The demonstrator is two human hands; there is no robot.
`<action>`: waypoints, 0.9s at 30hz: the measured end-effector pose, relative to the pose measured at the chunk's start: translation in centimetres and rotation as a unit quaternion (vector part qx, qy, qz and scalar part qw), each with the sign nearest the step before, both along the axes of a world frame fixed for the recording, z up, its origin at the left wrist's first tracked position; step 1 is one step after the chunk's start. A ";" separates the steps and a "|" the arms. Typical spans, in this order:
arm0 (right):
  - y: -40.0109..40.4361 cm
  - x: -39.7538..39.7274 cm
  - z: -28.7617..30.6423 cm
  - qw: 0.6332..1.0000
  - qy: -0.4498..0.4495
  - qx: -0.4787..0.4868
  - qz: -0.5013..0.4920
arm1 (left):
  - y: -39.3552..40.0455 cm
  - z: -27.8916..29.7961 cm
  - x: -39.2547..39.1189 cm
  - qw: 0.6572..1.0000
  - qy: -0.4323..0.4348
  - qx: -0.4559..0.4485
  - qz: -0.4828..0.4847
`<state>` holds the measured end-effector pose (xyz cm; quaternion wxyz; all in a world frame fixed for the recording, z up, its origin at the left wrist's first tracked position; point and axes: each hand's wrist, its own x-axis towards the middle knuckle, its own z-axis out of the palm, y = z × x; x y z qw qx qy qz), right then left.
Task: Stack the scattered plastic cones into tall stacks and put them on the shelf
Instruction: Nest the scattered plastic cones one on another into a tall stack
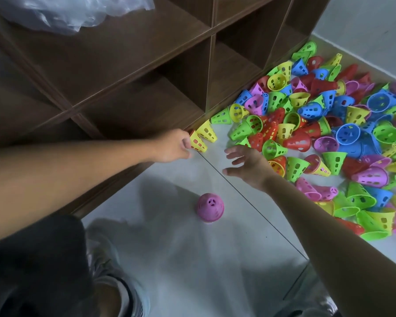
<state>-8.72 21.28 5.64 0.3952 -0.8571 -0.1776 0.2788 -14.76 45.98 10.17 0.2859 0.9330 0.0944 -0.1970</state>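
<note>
A big heap of perforated plastic cones (325, 124) in red, blue, green, yellow and pink covers the floor at the right. My left hand (173, 146) pinches the narrow end of a yellow cone (198, 141) lying on the floor against the foot of the shelf. A second yellow cone (207, 131) lies just behind it. My right hand (247, 164) hovers with spread fingers at the near edge of the heap, holding nothing. One pink cone (210, 207) stands upright alone on the tiles, closer to me.
The dark brown wooden shelf (128, 72) with open compartments fills the upper left; crumpled clear plastic (73, 12) lies on top. Light grey floor tiles (192, 259) stretch between my knees. A white wall (364, 30) bounds the heap at the far right.
</note>
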 end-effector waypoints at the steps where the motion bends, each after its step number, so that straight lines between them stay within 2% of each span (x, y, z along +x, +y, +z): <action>1: 0.5 0.8 -0.5 1.000 -0.006 -0.003 -0.005 | 0.3 -0.9 0.4 1.000 0.003 0.007 0.005; 7: 4.4 5.1 -3.9 0.999 -0.034 -0.024 -0.026 | 1.2 -5.4 3.2 0.999 0.010 0.026 0.022; 14: 7.8 9.6 -7.1 0.992 -0.090 -0.071 0.054 | 1.4 -9.3 5.1 0.999 0.031 0.037 0.009; 21: 10.7 12.0 -8.7 0.980 -0.089 -0.126 0.125 | 2.0 -10.9 5.9 0.999 0.039 0.022 0.004; 27: 10.8 12.2 -10.4 0.984 -0.081 -0.125 0.100 | 2.2 -11.1 5.7 0.998 0.001 -0.024 0.066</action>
